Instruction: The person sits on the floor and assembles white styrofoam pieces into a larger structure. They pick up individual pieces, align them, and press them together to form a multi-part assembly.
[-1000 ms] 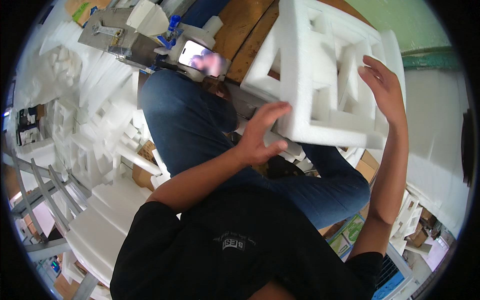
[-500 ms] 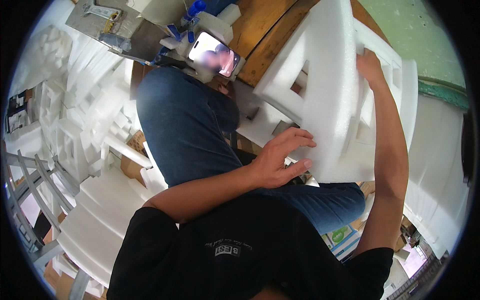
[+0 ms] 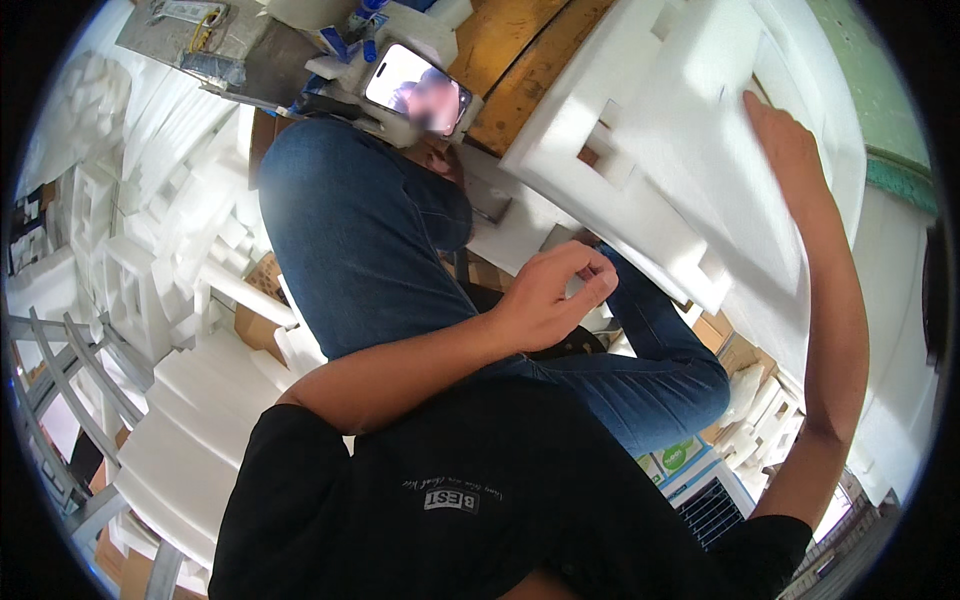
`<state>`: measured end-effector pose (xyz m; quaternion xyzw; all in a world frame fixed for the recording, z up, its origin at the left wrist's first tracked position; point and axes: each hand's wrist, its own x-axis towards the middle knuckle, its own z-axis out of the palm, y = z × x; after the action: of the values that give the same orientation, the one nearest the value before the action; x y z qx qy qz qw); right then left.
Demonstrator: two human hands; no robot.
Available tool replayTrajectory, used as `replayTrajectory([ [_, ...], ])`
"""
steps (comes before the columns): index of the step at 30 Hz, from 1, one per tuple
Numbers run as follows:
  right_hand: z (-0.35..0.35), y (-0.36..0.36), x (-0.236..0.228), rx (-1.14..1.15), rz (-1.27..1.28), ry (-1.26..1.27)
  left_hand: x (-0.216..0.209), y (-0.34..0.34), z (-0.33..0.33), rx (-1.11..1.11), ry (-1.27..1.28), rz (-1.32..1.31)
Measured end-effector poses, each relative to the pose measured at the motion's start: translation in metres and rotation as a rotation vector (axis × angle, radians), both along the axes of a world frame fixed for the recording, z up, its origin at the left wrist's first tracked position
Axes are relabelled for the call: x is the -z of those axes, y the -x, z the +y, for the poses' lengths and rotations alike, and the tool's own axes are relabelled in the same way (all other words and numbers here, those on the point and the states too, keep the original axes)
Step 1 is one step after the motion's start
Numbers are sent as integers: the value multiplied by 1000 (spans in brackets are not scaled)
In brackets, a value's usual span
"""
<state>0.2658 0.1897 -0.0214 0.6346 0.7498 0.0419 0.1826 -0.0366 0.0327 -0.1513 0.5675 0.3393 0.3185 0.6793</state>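
A large white foam packing piece with square cut-outs lies tilted at the upper right, over the wooden table and beyond my right knee. My right hand is at its far right part, with curled fingers closed against the foam beside a slot; some fingertips are hidden. Apart from the foam's near edge, my left hand hovers above my lap. Its fingers are curled in and its thumb comes up to them, with nothing visible between.
A phone stands propped on foam at the edge of the wooden table. A metal wrench lies on a grey surface at the upper left. Stacked white foam sheets and a metal rack fill the left side.
The foam piece has tipped over from its raised position, turning a broad flat face up. My right hand moved rightward with it. My left hand's fingers have drawn together, away from the foam.
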Motion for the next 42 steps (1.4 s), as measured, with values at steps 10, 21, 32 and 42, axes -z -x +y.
replayTrajectory([
  [10,-73,-73,22,-458,-279,189,12,-3,-14,257,-149,301],
  [21,-102,-130,50,-298,-284,94,33,-8,-13,324,-229,485],
  [32,-151,-71,20,-73,-140,-233,39,-8,-10,587,-271,735],
  [42,-352,-63,62,521,32,-489,49,-6,-9,633,-279,853],
])
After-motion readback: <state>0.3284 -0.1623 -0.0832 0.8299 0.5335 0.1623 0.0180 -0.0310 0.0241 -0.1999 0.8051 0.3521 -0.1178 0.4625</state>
